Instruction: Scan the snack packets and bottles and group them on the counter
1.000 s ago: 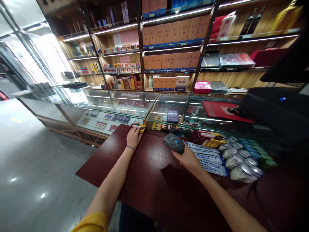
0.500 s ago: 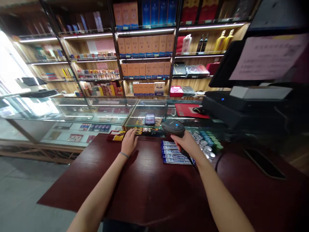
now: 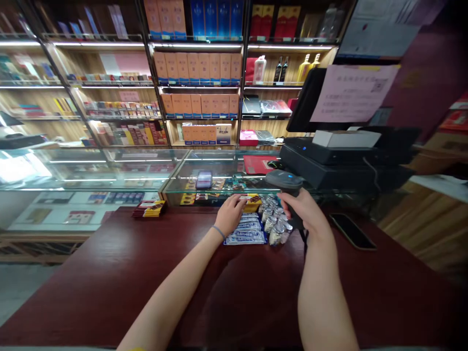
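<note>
My left hand [image 3: 229,214] reaches over the left end of a stack of yellow-and-brown snack packets [image 3: 253,202]. Its fingers are bent together on the top packet; the fingertips are partly hidden. Under and beside that wrist lie several blue-and-white snack sachets [image 3: 245,232] in a row. My right hand [image 3: 306,210] is closed around the handle of a black barcode scanner [image 3: 284,179], its head pointing left and a blue light showing on top. Small silver-topped packs [image 3: 277,226] stand between the sachets and the scanner.
Another stack of yellow-and-red packets [image 3: 149,208] sits at the left of the dark red counter [image 3: 183,263]. A phone [image 3: 351,231] lies to the right. Behind are a glass case [image 3: 139,168], a small screen device [image 3: 204,180], a mouse [image 3: 275,165] and a black cash register [image 3: 329,161].
My left hand has moved right, from the bare counter onto the yellow-and-brown stack. My right hand has carried the scanner right, uncovering that stack. The view has turned right.
</note>
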Motion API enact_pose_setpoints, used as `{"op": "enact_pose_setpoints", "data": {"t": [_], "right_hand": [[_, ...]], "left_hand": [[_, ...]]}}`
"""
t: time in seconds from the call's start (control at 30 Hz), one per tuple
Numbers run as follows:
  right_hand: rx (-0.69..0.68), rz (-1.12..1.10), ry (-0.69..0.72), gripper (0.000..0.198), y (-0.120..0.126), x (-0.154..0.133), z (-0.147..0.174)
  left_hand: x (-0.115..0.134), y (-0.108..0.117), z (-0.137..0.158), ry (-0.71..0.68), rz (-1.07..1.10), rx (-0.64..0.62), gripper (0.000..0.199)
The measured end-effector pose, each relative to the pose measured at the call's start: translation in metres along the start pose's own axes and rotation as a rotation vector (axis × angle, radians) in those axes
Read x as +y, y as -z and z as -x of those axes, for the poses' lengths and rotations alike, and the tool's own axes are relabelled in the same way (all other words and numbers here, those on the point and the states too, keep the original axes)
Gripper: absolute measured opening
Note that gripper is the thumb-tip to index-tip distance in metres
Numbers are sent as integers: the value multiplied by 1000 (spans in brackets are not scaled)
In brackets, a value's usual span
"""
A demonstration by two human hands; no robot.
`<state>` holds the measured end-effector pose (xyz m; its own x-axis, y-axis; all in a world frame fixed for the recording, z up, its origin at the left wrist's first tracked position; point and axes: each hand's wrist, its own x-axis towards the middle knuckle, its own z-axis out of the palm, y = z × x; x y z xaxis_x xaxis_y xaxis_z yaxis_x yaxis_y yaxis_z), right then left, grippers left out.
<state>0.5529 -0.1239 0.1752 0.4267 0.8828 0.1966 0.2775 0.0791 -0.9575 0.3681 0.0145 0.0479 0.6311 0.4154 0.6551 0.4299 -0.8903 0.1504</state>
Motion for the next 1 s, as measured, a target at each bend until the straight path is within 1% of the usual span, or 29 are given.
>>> {"op": "enact_pose_setpoints", "data": {"t": [0.1, 0.17, 0.37, 0.5, 0.6, 0.7, 0.77, 0.9, 1.0], "right_hand": [[28, -50, -56, 27, 13, 3, 0], [41, -63, -70, 26, 19, 5, 0], [33, -64, -77, 24, 27, 5, 2], [26, -47, -41, 23, 28, 6, 2], [21, -44, -25, 24, 28, 9, 1], [24, -48, -26, 24, 26, 10, 0], [23, -53, -22, 23, 25, 10, 0], [3, -42, -23, 25, 18, 7, 0], [-4, -64, -31, 26, 10, 3, 0]], "left_hand": [[12, -13, -9, -21, -11, -17, 48], [16, -20, -14, -32, -28, -24, 49], [23, -32, -23, -30, -87, -50, 50], [25, -37, -24, 3, -96, -54, 43], [25, -38, -24, 3, -139, -53, 35], [20, -33, -24, -31, -165, -82, 28], [16, -27, -23, -57, -146, -79, 25], [6, -6, -17, -140, -48, 6, 24], [-2, 13, -8, -171, 16, 107, 23]]}}
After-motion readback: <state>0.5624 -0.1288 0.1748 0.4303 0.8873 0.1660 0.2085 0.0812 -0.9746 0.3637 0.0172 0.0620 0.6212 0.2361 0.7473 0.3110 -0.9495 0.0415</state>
